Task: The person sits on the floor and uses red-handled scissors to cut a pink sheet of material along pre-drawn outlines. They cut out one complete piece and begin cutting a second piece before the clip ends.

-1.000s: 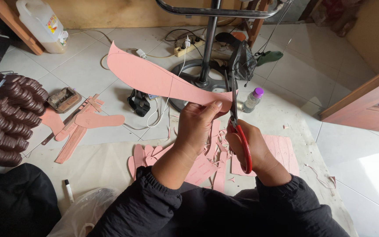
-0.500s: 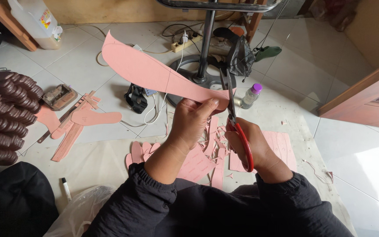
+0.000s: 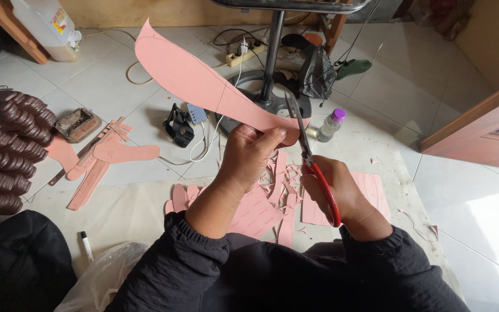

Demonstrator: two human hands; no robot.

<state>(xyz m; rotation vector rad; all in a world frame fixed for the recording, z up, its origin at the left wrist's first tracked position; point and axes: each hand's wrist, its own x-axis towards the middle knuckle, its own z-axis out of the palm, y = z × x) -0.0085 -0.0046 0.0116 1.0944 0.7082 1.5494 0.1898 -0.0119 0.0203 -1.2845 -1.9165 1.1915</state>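
Left hand [image 3: 248, 157] pinching curved pink sheet [image 3: 197, 78], right hand [image 3: 333, 193] closed on red-handled scissors [image 3: 313, 159], blades at sheet's edge, pink offcuts [image 3: 272, 196] on floor below

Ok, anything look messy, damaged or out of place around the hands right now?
Mostly offcuts: pink scraps lie scattered on the floor under the hands. The left hand holds a long pink strip while the right hand cuts it with red-handled scissors. No visible spill or damage.
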